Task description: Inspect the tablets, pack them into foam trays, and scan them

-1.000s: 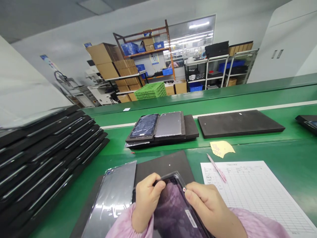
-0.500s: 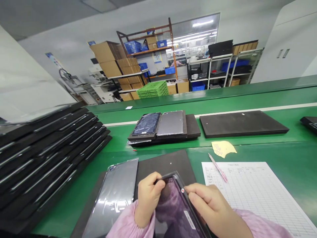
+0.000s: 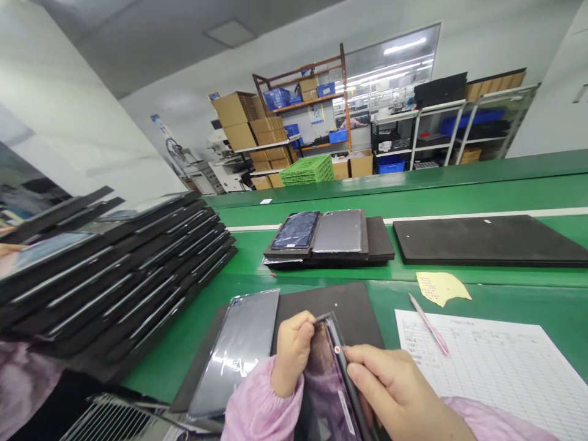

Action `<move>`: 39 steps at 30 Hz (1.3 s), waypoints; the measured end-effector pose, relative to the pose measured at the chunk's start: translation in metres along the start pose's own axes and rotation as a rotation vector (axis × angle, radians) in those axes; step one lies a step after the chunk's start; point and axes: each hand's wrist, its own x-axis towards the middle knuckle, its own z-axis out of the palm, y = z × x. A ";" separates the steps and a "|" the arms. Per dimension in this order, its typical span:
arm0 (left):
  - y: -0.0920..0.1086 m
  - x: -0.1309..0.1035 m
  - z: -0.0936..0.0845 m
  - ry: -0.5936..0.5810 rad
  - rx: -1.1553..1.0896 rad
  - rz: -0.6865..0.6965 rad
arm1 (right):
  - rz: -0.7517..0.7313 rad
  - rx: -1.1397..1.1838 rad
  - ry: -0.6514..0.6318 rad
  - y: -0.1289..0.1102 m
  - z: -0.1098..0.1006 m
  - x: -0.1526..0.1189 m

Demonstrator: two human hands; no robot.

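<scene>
A dark glossy tablet (image 3: 324,380) is held tilted at the lower centre, between the person's two hands and in front of a flat black foam board (image 3: 331,306) on the green surface (image 3: 389,300). The left hand (image 3: 296,343) pinches its upper left corner between thumb and curled fingers; the right hand (image 3: 397,380) pinches its right edge with thumb and forefinger, just beside a round white sticker with a red mark (image 3: 337,350). A narrow white label strip (image 3: 346,413) lies lower along that same side, its print too small to read. Left of the hands, a silver-grey tablet in clear film (image 3: 243,349) lies face down on the foam board. To the right, a white paper sheet printed with a grid (image 3: 500,373) has a heading line and some entries in its left column, all too blurred to make out; a slim pink pen (image 3: 432,327) rests across its upper left part. Just beyond is a torn yellow paper scrap (image 3: 443,289) bearing rows of small purplish marks, likewise illegible. A tall stack of black trays (image 3: 138,275) stands at the left.
</scene>
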 end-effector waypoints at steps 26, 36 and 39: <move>-0.003 0.011 0.003 -0.036 -0.095 -0.015 | 0.000 -0.005 0.010 0.004 0.006 0.006; -0.008 0.011 0.001 -0.020 -0.119 -0.002 | 0.010 0.058 -0.003 -0.003 0.008 0.009; -0.009 0.011 0.001 -0.020 -0.121 0.000 | 0.003 0.056 -0.004 -0.002 0.009 0.009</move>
